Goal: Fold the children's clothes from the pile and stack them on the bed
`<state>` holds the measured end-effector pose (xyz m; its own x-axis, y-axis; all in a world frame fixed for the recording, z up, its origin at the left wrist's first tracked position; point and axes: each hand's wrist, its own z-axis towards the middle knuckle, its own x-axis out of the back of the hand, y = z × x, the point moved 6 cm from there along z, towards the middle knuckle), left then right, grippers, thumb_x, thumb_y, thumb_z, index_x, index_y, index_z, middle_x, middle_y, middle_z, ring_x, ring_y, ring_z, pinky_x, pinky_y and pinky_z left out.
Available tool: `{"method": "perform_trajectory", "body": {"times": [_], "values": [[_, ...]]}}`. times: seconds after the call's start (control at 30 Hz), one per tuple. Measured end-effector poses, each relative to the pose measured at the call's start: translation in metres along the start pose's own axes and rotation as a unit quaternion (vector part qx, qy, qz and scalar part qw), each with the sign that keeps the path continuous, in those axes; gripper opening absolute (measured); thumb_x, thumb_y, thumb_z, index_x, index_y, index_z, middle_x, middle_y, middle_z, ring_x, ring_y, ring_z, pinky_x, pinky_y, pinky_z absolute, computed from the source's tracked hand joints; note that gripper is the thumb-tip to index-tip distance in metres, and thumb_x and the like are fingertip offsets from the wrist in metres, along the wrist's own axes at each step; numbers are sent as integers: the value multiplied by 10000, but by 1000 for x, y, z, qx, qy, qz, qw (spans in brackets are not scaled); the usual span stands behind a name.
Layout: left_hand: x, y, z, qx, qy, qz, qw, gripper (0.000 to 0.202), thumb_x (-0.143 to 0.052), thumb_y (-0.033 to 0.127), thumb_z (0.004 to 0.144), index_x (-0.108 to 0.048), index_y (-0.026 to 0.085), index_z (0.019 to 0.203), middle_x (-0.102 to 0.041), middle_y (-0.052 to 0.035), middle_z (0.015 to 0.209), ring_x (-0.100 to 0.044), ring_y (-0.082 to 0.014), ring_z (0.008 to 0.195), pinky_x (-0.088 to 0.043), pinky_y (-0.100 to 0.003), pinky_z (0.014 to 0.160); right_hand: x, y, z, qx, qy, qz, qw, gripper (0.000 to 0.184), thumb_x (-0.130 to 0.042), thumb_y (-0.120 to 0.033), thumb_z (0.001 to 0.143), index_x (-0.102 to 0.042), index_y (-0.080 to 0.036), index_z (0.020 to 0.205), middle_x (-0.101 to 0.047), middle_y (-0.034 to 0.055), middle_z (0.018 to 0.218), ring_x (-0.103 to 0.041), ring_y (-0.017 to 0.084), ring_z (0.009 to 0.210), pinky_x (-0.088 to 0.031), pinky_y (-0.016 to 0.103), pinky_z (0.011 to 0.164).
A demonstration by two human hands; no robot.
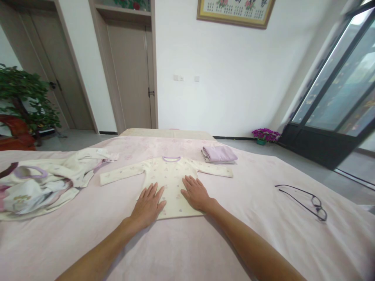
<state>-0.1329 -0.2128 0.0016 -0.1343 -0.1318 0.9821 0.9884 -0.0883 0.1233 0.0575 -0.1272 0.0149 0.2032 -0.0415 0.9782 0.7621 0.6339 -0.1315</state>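
Pressing a cream shirt (172, 175) flat on a softly creased pink cloth (181, 249), resting the left hand (149, 205) and right hand (197, 194) apart, palms down, on its lower front. Looking soft and smooth, showing small faded prints, wearing a lilac neckband (172, 159), and stretching long sleeves (123, 175) out sideways. Lying mid-cloth, between a crumpled heap of clothes (73, 168) on the left and thin, dark-framed glasses (316, 201) with round lenses on the right, sitting just short of a neatly squared lilac stack (219, 153).
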Motion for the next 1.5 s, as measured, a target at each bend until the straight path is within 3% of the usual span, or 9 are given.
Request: {"method": "perform_trajectory", "body": {"times": [0.2,0.37,0.47,0.57,0.7,0.93,1.1,1.3,1.5], "values": [[1,-3,-3,6,16,-1,1000,583,-352,512,948,-388,275,1479,-316,-76,1567,-239,-282,1461,-206,-497,1169,33,88,-15,-160,71,-20,984,394,-359,-295,977,-567,-229,1306,-566,73,1354,-502,220,1225,-339,334,1038],[-2,-3,-3,6,20,4,1000,582,-356,515,948,-398,275,1477,-310,-83,1568,-240,-291,1459,-204,-503,1172,67,191,-36,-386,165,-72,905,467,-386,-335,961,-473,-167,1387,-520,179,1338,-496,313,1203,-383,418,963],[-1,-2,-3,3,19,7,1000,586,-349,512,953,-396,262,1481,-301,-98,1571,-238,-296,1459,-196,-505,1174,66,238,-45,-486,120,-36,865,520,-388,-404,951,-479,-86,1352,-529,248,1288,-507,359,1196,-418,451,913],[-1,-1,-3,0,18,6,1000,592,-343,523,955,-399,259,1481,-303,-103,1570,-235,-295,1461,-192,-504,1177,58,261,-41,-499,76,-3,863,484,-444,-368,915,-526,-84,1298,-578,252,1222,-568,346,1137,-453,433,857],[1,0,-3,3,15,0,1000,584,-351,519,951,-409,269,1475,-311,-91,1567,-241,-292,1459,-188,-502,1180,54,269,-25,-459,57,8,887,430,-439,-229,886,-549,-180,1299,-636,172,1167,-625,271,1070,-466,373,842],[4,2,-3,8,-1,13,1000,589,-334,518,955,-388,270,1487,-289,-80,1577,-226,-284,1465,-190,-496,1183,64,265,-21,-431,81,-40,898,441,-403,-216,910,-527,-165,1329,-594,189,1208,-597,297,1096,-451,404,867],[2,1,-3,6,2,14,1000,580,-324,511,967,-368,273,1495,-277,-81,1583,-218,-278,1467,-173,-499,1186,60,226,3,-354,112,-92,924,435,-350,-268,961,-515,-141,1344,-529,199,1322,-475,307,1236,-351,433,1001],[4,1,-5,6,-6,6,1000,578,-331,515,972,-358,276,1497,-259,-87,1588,-200,-289,1471,-186,-514,1179,14,180,36,-236,30,-88,967,574,-285,-435,999,-366,-119,1472,-362,145,1528,-305,253,1401,-240,378,1113],[14,6,-5,12,-23,0,1000,587,-342,498,968,-352,254,1502,-252,-102,1589,-188,-298,1472,-161,-515,1187,7,201,24,-313,-22,-94,945,644,-283,-454,988,-302,-62,1498,-251,184,1571,-205,314,1449,-162,500,1137]]}}
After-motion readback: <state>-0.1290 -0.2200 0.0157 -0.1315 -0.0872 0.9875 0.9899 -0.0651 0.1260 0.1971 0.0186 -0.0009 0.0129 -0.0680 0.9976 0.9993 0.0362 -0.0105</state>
